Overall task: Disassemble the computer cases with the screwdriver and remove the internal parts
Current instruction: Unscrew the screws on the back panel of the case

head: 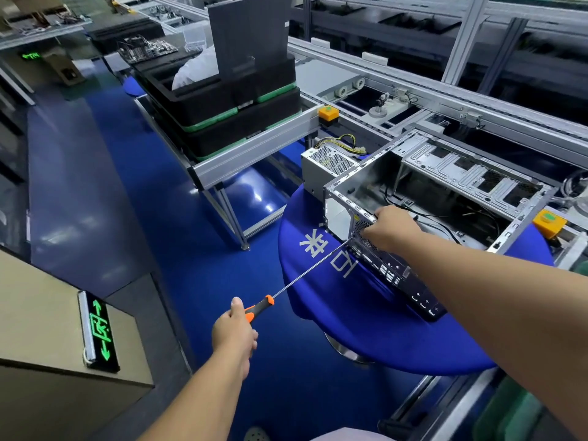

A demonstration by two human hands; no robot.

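An open silver computer case (pixel 445 183) lies on its side on a round blue table (pixel 366 329). My left hand (pixel 235 329) grips the orange-and-black handle of a long screwdriver (pixel 305 275). Its thin shaft runs up and right to the case's rear panel. My right hand (pixel 389 229) rests on the rear top edge of the case, fingers curled beside the shaft tip. The tip itself is hidden by that hand. A grey power supply (pixel 327 165) with yellow and black wires sits on the table behind the case.
Stacked black trays with green edges (pixel 229 113) rest on an aluminium frame at the left rear. A conveyor line (pixel 413 87) runs behind the case, with orange buttons (pixel 328 113). A lit green exit sign (pixel 98 329) hangs at lower left over the blue floor.
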